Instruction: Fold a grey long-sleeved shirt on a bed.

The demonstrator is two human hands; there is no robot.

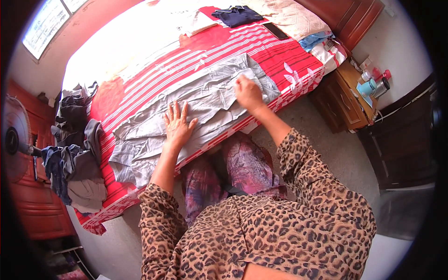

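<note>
A wrinkled light grey garment [210,94] lies stretched out along the near edge of the bed, in front of me. My left hand [177,127] rests palm down on its middle, fingers spread. Towards the garment's right end, my right hand [249,92] is over the cloth with its fingers curled in. Its fingertips are hidden, so I cannot tell whether they pinch the fabric. Beneath the garment is a red and white patterned bedsheet [105,131].
Dark and beige clothes [75,161] are heaped at the bed's left end, beside a fan [15,140]. Farther back lie a folded navy garment [238,15], a white folded cloth [197,22] and a smartphone [275,30]. A wooden nightstand [344,101] holds a light-blue cup [367,87].
</note>
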